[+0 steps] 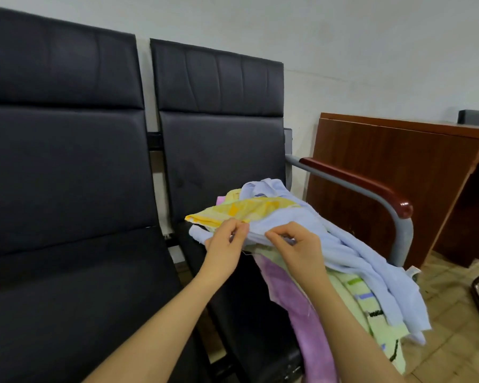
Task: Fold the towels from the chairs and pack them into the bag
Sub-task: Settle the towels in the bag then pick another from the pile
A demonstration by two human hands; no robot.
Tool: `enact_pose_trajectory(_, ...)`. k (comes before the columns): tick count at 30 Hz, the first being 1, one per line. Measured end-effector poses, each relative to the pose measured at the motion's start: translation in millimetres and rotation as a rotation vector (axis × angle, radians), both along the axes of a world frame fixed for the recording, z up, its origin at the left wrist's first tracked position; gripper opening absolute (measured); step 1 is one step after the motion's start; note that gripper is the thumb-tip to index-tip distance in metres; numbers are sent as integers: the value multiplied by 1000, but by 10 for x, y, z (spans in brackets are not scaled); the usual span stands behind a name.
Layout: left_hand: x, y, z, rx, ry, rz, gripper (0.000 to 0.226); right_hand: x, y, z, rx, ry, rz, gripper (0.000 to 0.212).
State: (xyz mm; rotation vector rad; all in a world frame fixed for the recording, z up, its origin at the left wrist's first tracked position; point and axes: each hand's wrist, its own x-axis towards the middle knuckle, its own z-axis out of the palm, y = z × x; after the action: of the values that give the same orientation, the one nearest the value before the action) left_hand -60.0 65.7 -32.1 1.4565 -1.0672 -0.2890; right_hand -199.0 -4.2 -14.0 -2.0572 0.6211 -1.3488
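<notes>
There are no words, numbers or signs to read anywhere here. The towels (302, 230) show only colors and stripes. The chairs (221, 150) have no labels or brand names.

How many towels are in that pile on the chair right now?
4 visible: light blue towel on top, pinched by both hands; yellow towel beside it; green striped towel and purple towel underneath. More may be hidden.
</notes>
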Motion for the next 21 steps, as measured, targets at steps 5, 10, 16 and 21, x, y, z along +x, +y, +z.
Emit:
enact_pose_trajectory(5, 161, 193, -175, 50, 11, 101, 34, 58, -145, -102, -142, 82, -110, 11)
enact_pose_trajectory(10, 194, 127, -309, 132, -66, 203, 36, 53, -599, -174, 20, 469, -326, 36)
enact_pose_trajectory(16, 148, -116, -306, 221, -129, 348, 33, 26, -887, -296, -11, 717, -317, 19)
enact_pose_trajectory(21, 161, -255, -290, 217, -81, 343, 29, 14, -925, -362, -122, 547, -355, 13)
